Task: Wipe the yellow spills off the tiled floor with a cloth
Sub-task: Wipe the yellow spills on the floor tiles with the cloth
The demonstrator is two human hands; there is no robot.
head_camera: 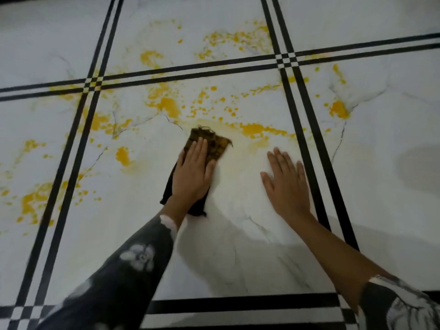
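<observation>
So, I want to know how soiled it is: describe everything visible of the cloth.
The cloth is a dark fabric strip lying flat on the tiled floor. Its far end is frayed and stained yellow-brown; its near end looks black. The left hand presses its middle with straight fingers. Just beyond lie yellow spills.

Dark left sleeve [123, 270] with white flowers, patterned right sleeve [400, 306], grey shadow [419, 163] far right
</observation>
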